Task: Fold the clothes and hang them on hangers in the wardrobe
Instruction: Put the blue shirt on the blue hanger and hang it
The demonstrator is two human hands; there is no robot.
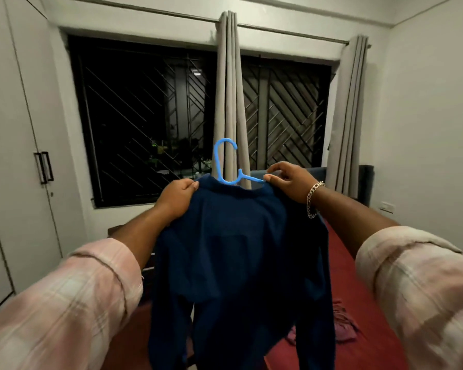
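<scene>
A dark blue shirt (238, 249) hangs in the air in front of me, its back toward the camera. A light blue plastic hanger (222, 161) sticks up out of its collar, hook at the top. My left hand (177, 196) grips the shirt's left shoulder. My right hand (289, 180) pinches the hanger's right arm and the shirt's edge at the right shoulder. Most of the hanger is hidden inside the shirt.
The white wardrobe (19, 156) with black handles stands shut at the left. A bed with a red sheet (358, 276) lies below and to the right, with a pink garment (345, 327) on it. A dark window with grey curtains (230, 102) faces me.
</scene>
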